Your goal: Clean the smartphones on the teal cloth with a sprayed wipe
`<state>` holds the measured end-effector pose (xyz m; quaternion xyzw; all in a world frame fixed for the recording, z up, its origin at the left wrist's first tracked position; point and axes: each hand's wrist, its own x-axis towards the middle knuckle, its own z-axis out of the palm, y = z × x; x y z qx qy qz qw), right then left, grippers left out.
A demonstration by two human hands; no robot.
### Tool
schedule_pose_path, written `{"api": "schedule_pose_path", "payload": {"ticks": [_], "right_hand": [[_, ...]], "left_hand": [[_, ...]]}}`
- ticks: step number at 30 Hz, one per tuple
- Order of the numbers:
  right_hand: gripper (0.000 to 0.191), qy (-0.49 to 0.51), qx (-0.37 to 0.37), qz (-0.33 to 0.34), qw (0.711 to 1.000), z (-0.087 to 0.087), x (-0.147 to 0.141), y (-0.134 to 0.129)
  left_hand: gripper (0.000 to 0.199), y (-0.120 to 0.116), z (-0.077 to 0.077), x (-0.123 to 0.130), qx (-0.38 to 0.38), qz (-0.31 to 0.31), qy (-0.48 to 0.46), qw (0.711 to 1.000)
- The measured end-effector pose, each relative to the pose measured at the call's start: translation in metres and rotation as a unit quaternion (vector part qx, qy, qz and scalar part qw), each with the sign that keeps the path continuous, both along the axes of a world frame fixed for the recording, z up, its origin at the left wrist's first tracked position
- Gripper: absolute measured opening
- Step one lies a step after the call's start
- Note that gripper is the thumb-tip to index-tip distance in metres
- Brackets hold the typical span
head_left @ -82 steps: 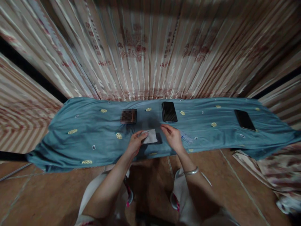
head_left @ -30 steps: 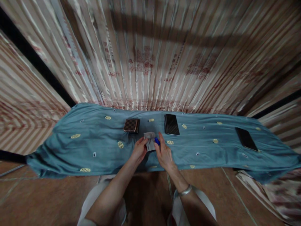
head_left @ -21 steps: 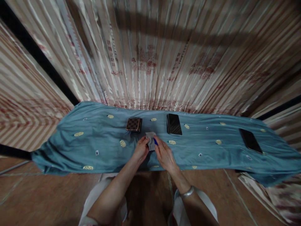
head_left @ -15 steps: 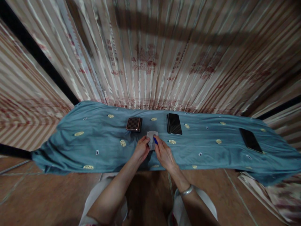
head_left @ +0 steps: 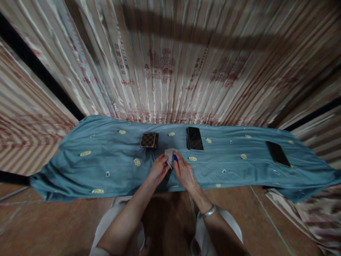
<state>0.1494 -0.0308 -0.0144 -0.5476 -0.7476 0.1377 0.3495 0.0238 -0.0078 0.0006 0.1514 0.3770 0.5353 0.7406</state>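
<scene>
A small light-grey cloth (head_left: pixel 169 154) is held above the table between my two hands. My left hand (head_left: pixel 159 168) pinches its left edge between thumb and fingers. On the other side, my right hand (head_left: pixel 184 173) is closed around a small blue object (head_left: pixel 175 158), mostly hidden by the fingers; its blue end lies against the cloth. I cannot tell what kind of thing it is. Just behind my left hand sits a brown checkered case (head_left: pixel 148 140) with a shiny edge. Farther back and to the right lies a stack of dark phone-like slabs (head_left: pixel 195 138).
A teal cloth with yellow pineapple prints (head_left: pixel 119 177) covers the long narrow table. Another dark flat phone-like slab (head_left: pixel 277 153) lies at the right. Striped curtains (head_left: pixel 162 92) hang close behind, and dark poles (head_left: pixel 45 74) slant at both sides.
The whole view has shifted slightly. The grey cloth is turned and folded a little differently between my hands, with the blue object still in my right hand.
</scene>
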Motion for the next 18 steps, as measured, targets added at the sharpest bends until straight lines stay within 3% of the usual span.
{"api": "schedule_pose_path", "payload": {"ticks": [18], "right_hand": [[0.045,-0.021,-0.036,0.010,0.999,0.013,0.004,-0.003]], "left_hand": [[0.015,-0.004,0.007,0.006,-0.002,0.005,0.011,1.000]]}}
